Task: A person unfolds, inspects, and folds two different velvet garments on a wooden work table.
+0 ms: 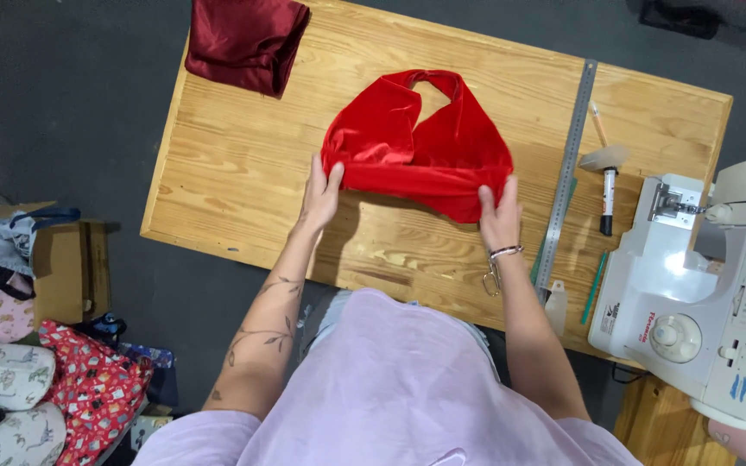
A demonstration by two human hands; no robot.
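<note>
A bright red velvet bag (420, 147) with a looped handle lies on the wooden table (235, 173). My left hand (319, 192) grips the bag's lower left corner, thumb on top of the cloth. At the lower right corner, my right hand (500, 214) pinches the fabric edge; a bracelet sits on that wrist. The bag's bottom edge is folded over between the two hands.
Dark red folded velvet (245, 39) lies at the table's far left corner. A long metal ruler (567, 173), a marker (608, 200), a pencil (598, 122) and chalk (605, 157) lie right of the bag. A white sewing machine (705, 293) stands at right. Printed bags (19, 380) are piled on the floor.
</note>
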